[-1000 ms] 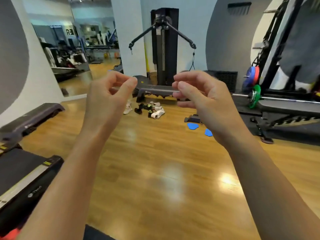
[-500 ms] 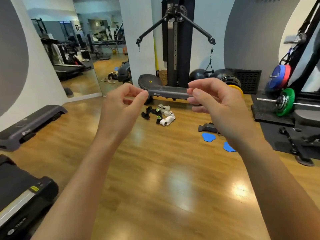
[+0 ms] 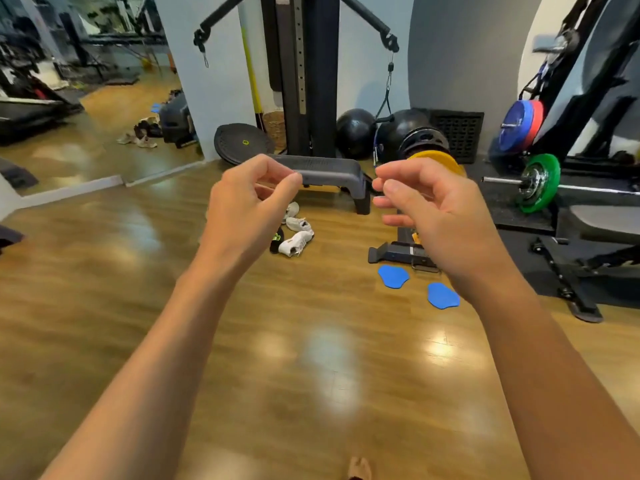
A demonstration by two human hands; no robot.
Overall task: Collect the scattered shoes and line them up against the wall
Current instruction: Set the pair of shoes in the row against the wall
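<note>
You are holding your left hand and right hand half-curled, gripping nothing, at frame centre above the scattered white and black sneakers on the glossy wooden floor

We are finding no words or numbers sharp enough to read. We are seeing only a small yellow-green mark on the round black disc by the wall — too blurred to make out.

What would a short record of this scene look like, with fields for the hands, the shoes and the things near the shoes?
left hand: raised, fingers curled, holds nothing
right hand: raised, fingers curled, holds nothing
shoes: loose pile on the wooden floor, partly hidden by the left hand
step platform: just behind the shoes
blue pads: two, on the floor to the right of the shoes
task state: no shoe picked up yet
</note>
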